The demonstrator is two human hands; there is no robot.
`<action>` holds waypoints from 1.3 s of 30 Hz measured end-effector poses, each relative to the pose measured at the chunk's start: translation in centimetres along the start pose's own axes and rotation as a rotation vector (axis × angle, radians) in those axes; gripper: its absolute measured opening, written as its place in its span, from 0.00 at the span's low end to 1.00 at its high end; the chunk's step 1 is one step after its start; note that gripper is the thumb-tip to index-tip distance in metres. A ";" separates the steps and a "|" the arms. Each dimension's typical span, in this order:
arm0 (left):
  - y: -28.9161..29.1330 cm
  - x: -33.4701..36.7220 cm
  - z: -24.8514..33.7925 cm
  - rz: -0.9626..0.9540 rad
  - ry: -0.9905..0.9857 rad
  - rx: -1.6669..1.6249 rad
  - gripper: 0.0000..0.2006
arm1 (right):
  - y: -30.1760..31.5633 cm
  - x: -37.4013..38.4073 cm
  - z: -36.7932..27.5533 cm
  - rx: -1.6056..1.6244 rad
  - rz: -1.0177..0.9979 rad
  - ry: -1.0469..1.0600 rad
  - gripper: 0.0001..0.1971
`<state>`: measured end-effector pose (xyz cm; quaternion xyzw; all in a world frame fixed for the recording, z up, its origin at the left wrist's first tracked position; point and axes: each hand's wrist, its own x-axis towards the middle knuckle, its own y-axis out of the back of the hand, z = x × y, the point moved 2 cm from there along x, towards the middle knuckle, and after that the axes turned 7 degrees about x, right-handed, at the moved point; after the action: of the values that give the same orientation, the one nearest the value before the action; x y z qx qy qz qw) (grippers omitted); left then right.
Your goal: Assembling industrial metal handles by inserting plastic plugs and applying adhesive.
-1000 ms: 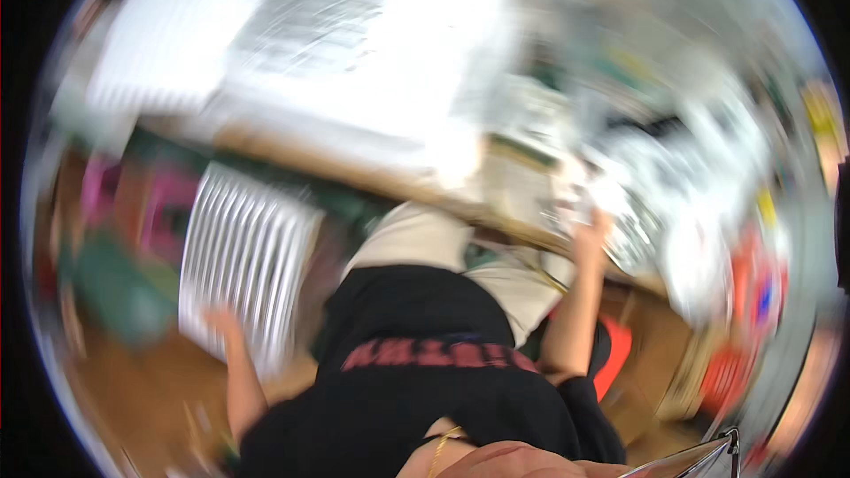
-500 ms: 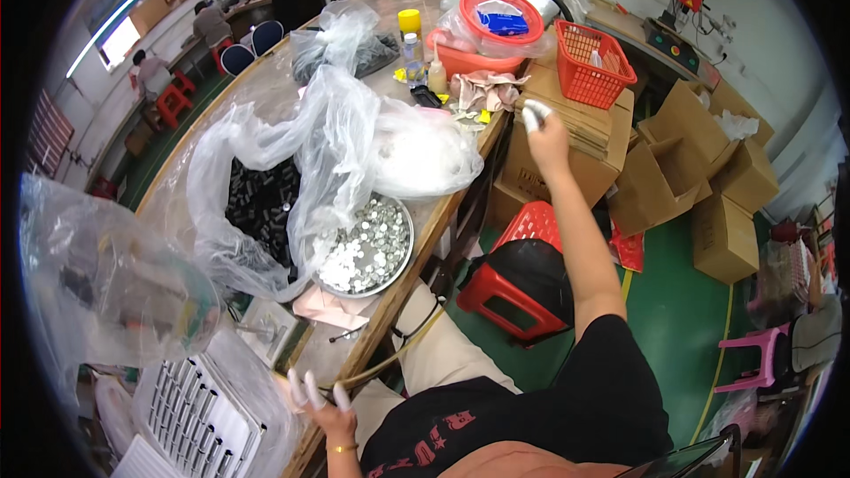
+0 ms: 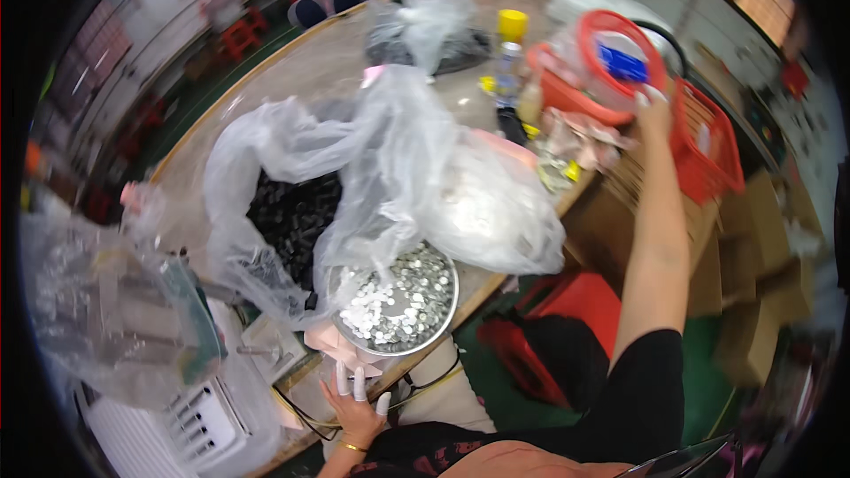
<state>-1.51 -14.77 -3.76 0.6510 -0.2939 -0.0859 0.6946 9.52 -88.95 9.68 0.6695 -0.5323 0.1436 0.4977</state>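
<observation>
My left hand (image 3: 356,416) has white covers on its fingertips, and its fingers are spread. It lies at the table edge, by a crumpled pink sheet (image 3: 332,343) and below a round metal tray (image 3: 453,296) of small silver discs. My right arm stretches far forward. White-tipped fingers of my right hand (image 3: 653,111) are at the near rim of a red round plastic lid (image 3: 588,62) lying tilted on a red tub (image 3: 567,88); blur hides whether they grip it. Inside the lid is a blue packet (image 3: 622,64).
An open clear plastic bag (image 3: 239,150) holds small black cylinders (image 3: 292,217). A yellow-capped can (image 3: 512,26) and bottles stand beyond. Right of my arm are a red basket (image 3: 708,146) and cardboard boxes (image 3: 748,239). A red stool (image 3: 589,301) stands below the table; metal tubes (image 3: 197,420) lie at lower left.
The view has turned, shifting the table rightward. My right hand has moved from above the cardboard to the red lid's rim. My left hand has come closer to the pink sheet and disc tray.
</observation>
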 end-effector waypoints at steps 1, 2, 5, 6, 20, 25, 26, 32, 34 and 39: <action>0.1 0.6 0.0 -0.014 0.017 -0.072 0.36 | -0.4 0.6 0.8 -0.040 0.030 -0.010 0.17; 0.5 0.7 -0.2 -0.028 0.037 -0.140 0.36 | -0.6 0.8 0.4 -0.160 -0.004 -0.111 0.18; 0.5 0.5 -0.5 -0.103 0.059 -0.124 0.37 | -1.5 2.0 1.8 -0.411 -0.075 -0.249 0.20; 0.4 0.6 -0.6 -0.141 0.044 -0.115 0.37 | -1.8 2.5 3.3 -0.393 -0.081 -0.251 0.20; 0.8 0.3 0.2 -0.177 0.090 -0.114 0.38 | -1.3 3.9 0.0 -0.122 0.068 0.047 0.10; 0.7 0.6 0.0 -0.145 0.073 -0.134 0.38 | 1.2 3.6 -4.7 -0.037 0.077 0.077 0.12; 0.7 0.8 -0.1 -0.125 0.061 -0.142 0.38 | 2.4 3.4 -6.2 -0.016 0.045 0.095 0.12; 0.8 0.8 -0.4 -0.069 0.018 -0.180 0.37 | 5.1 1.2 -15.2 0.025 -0.081 0.368 0.12; 1.3 0.2 -0.5 -0.043 0.091 -0.233 0.37 | 5.7 -1.4 -20.4 0.178 -0.089 0.538 0.10; 4.4 1.6 -0.6 0.176 0.079 -0.498 0.30 | 9.1 -9.5 -32.0 0.530 -0.475 0.373 0.07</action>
<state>-1.05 -14.50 0.91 0.4350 -0.2919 -0.0695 0.8490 8.82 -56.75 22.26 0.8415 -0.2078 0.2759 0.4154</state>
